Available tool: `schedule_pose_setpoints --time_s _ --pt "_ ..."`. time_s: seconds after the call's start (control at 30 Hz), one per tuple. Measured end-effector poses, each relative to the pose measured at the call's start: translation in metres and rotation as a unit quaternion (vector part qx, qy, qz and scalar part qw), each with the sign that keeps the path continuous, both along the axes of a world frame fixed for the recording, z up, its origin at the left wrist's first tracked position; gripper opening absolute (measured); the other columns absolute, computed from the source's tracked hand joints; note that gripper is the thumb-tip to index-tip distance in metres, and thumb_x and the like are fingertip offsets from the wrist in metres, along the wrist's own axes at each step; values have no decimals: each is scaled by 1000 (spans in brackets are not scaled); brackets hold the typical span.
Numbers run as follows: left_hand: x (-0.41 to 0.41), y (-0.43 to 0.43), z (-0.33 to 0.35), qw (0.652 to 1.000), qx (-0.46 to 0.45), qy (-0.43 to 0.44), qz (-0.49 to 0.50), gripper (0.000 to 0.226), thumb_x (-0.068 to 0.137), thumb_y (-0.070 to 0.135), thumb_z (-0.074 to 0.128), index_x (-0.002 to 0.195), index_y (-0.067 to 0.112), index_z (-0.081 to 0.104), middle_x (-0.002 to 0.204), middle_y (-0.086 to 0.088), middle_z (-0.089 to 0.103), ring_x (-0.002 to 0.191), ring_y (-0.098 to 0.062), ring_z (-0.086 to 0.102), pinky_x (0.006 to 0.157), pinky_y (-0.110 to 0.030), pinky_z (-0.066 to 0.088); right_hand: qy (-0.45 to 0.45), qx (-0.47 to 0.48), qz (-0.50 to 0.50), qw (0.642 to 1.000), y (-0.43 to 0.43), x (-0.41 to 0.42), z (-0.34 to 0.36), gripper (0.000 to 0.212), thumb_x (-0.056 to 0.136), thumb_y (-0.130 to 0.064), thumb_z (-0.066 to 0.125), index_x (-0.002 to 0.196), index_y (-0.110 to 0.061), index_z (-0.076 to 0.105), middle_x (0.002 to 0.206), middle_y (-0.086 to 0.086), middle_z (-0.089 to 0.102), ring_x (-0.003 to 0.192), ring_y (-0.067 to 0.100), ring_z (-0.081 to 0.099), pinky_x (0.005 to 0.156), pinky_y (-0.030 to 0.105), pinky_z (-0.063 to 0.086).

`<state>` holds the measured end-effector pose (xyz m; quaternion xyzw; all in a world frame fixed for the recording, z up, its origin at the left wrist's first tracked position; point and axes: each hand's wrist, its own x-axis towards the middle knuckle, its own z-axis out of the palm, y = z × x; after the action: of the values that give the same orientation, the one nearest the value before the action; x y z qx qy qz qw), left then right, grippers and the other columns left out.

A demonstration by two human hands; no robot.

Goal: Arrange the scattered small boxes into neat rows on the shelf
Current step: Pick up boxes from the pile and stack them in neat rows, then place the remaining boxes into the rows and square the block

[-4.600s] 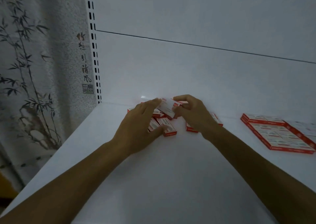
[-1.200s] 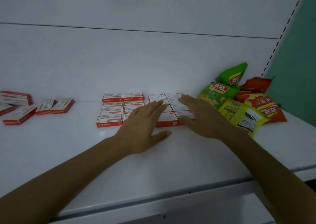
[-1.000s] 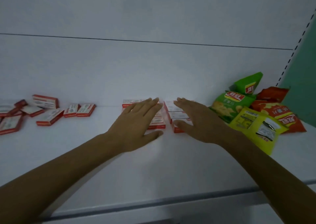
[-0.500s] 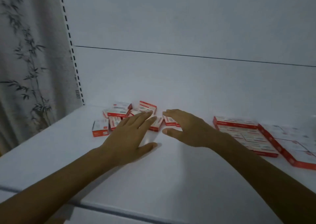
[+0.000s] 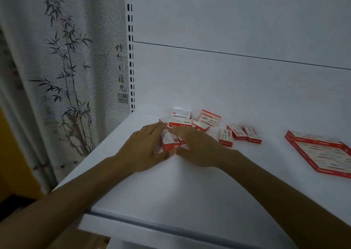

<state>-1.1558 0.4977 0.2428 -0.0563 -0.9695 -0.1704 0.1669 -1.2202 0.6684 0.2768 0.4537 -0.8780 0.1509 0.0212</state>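
Left hand (image 5: 144,148) and right hand (image 5: 198,148) have reached a small box (image 5: 169,141) lying between them; each grip's hold is unclear.

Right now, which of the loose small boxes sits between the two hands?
The frontmost box, flanked by the left hand and the right hand; the other loose boxes lie under or behind them, or further right.

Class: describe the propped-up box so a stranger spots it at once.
Find the white shelf and its left rear corner, where loose boxes pile up. At the pile's right end, one box stands tilted, unlike the three flat boxes beside it.
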Motion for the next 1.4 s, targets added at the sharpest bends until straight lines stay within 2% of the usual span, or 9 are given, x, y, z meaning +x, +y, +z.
schedule_pose_setpoints --time_s 0.1,0.23,0.33,0.5,0.6,0.7,0.93,1.17,1.4 --pt "-4 -7 -7 994 106 -21 6 82 68 68 58 136 27 38 133 7 50 121 -14 48 98 -37 43 -7 25 -11 1000 -22 -7 5 60 84 -28 62 138 -16 38 139 6 47 128 25 44 106 43 37" --pt "-2 -5 -2 983 176 -52 8 82 73 33 75 140 14 31 122 3 54 106 -9 50 85 -18 34 -43 68 -13 997 -38 -11 13 60 84 -28 65 137 -15 39 131 5 52 116 23 52 97 33 42" --pt "-4 -8 -2 980 193 -44 -18 94 63 44 79 139 19 31 133 6 51 118 -8 49 96 -21 37 -21 61 -7 998 -42 -12 11 59 78 -33 70 129 -17 46 127 4 55 115 23 52 96 39 43" --pt "9 0 4 949 311 -11 -49 84 67 31 80 125 46 20 108 37 39 95 30 39 79 6 28 3 -56 5 998 -25 -3 15 66 74 -27 75 130 -23 41 122 1 53 110 14 49 87 32 47" --pt "15 6 6 925 368 -23 -85 93 68 56 66 143 36 16 128 18 48 118 7 43 95 -15 37 10 -104 2 994 -11 7 24 71 73 -29 75 132 -29 36 125 -4 51 111 9 46 83 21 44" --pt "16 8 12 885 453 -46 -101 82 72 65 62 139 30 30 119 4 62 107 -5 59 90 -27 43 44 -112 0 993 1 20 32 71 72 -37 75 132 -31 36 126 -8 50 108 4 44 79 9 36" --pt "16 10 24 840 518 -109 -121 25 92 28 53 109 12 62 96 -9 71 86 -31 68 58 -22 46 90 -74 17 993 15 42 35 67 74 -34 74 132 -26 42 128 -9 50 110 1 40 83 3 23" --pt "21 14 26 793 582 -127 -130 29 81 18 63 106 6 57 94 -11 72 84 -26 70 67 -25 54 10 -113 -92 989 31 45 14 88 65 -65 64 139 -40 23 142 -16 37 123 2 38 98 30 38" --pt "20 47 40 799 568 -115 -161 48 69 24 67 108 4 50 101 -14 70 87 -27 70 76 -30 57 81 -159 -94 979 55 45 14 59 77 -48 66 127 -29 43 119 -8 59 88 4 53 71 11 45"
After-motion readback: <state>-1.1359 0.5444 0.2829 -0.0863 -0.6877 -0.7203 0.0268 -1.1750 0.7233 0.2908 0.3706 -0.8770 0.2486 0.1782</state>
